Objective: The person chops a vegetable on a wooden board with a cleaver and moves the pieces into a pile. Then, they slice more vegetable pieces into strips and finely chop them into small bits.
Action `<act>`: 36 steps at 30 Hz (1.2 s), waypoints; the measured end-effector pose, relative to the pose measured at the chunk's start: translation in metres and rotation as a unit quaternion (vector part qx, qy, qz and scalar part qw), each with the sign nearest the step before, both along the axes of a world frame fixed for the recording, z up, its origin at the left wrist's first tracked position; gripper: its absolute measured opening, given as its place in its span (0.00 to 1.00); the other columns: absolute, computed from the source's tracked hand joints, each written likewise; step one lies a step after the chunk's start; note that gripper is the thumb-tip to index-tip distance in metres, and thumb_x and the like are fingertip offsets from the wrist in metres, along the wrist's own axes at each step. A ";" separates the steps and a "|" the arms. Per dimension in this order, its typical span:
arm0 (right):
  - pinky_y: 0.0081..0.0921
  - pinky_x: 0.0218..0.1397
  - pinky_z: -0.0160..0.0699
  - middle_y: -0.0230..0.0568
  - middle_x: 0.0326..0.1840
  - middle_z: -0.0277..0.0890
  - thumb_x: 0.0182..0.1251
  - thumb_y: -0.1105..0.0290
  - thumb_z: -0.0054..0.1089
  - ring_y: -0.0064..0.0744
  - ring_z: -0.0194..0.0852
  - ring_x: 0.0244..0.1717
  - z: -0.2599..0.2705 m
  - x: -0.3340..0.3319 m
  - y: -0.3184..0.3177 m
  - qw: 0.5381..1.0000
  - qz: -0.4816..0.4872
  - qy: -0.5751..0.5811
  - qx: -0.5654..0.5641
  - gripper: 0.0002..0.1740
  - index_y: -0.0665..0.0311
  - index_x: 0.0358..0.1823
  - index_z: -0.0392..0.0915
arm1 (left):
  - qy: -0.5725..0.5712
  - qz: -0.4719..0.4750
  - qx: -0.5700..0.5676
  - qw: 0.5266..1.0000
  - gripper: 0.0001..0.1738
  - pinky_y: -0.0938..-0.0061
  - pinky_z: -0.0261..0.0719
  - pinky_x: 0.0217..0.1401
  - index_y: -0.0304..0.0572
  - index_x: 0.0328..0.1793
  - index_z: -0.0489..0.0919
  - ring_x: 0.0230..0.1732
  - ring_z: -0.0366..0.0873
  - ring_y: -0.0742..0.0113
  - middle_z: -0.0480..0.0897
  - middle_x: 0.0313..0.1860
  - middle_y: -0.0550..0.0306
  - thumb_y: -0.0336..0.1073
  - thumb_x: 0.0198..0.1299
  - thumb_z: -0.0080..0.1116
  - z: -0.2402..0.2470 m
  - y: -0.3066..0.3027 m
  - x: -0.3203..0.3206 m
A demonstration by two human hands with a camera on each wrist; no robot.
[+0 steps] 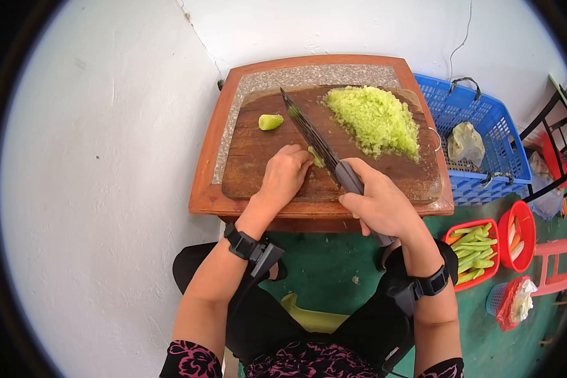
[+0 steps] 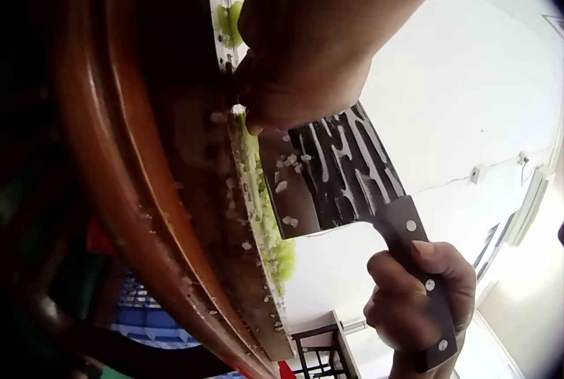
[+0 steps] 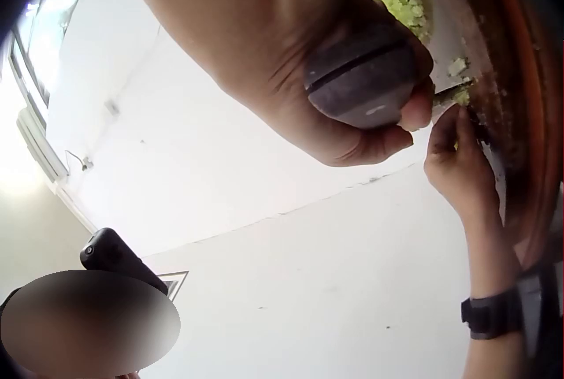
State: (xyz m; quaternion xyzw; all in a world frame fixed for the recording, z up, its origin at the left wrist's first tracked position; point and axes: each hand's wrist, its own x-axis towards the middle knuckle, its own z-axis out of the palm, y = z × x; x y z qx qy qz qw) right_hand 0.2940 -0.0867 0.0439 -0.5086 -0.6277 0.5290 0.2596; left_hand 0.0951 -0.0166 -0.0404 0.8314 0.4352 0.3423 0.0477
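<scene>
My right hand (image 1: 384, 198) grips the dark handle of a cleaver (image 1: 309, 129); its blade points to the far left across a wooden chopping board (image 1: 252, 160). In the left wrist view, small pale bits cling to the blade (image 2: 339, 172). Bent fingertips of my left hand (image 1: 286, 173) hold a small green vegetable piece (image 1: 316, 157) on the board, right beside the blade; the fingers partly hide it. A larger green vegetable chunk (image 1: 271, 121) lies at the board's far left. At the far right spreads a heap of finely chopped pale green vegetable (image 1: 378, 120).
The board sits on a small wood-framed table (image 1: 208, 183) against a white wall. To its right stands a blue crate (image 1: 485, 120) with a plastic bag inside. Red containers of long green vegetables (image 1: 475, 252) and carrots (image 1: 515, 239) are on the green floor, near a pink stool (image 1: 557, 261).
</scene>
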 end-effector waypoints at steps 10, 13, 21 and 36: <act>0.31 0.20 0.70 0.46 0.18 0.70 0.53 0.71 0.49 0.34 0.72 0.12 0.005 -0.001 0.000 1.000 -0.004 -0.021 0.004 0.26 0.70 0.56 0.63 | -0.013 0.019 0.035 0.999 0.04 0.62 0.76 0.39 0.34 0.31 0.81 0.36 0.76 0.49 0.77 0.30 0.49 0.24 0.48 0.61 -0.007 -0.001 0.002; 0.31 0.20 0.70 0.47 0.18 0.70 0.54 0.71 0.49 0.35 0.72 0.12 0.004 -0.001 0.000 1.000 -0.003 -0.015 0.010 0.25 0.70 0.56 0.63 | -0.008 0.027 0.033 0.999 0.03 0.62 0.76 0.39 0.34 0.31 0.81 0.36 0.76 0.48 0.77 0.29 0.48 0.25 0.48 0.61 -0.006 -0.002 0.003; 0.31 0.20 0.70 0.46 0.18 0.69 0.54 0.71 0.48 0.35 0.71 0.12 0.002 -0.001 0.000 1.000 0.005 -0.017 0.005 0.24 0.70 0.55 0.63 | -0.009 0.019 0.048 0.999 0.03 0.61 0.76 0.38 0.34 0.30 0.81 0.36 0.76 0.47 0.76 0.29 0.48 0.25 0.48 0.61 -0.005 0.000 0.004; 0.26 0.14 0.69 0.38 0.21 0.64 0.58 0.73 0.47 0.27 0.64 0.12 -0.005 0.002 0.013 0.998 0.018 0.023 -0.063 0.19 0.68 0.52 0.61 | 0.005 0.002 0.037 0.999 0.03 0.61 0.76 0.37 0.34 0.31 0.81 0.34 0.76 0.47 0.76 0.28 0.47 0.24 0.47 0.60 -0.006 0.004 0.000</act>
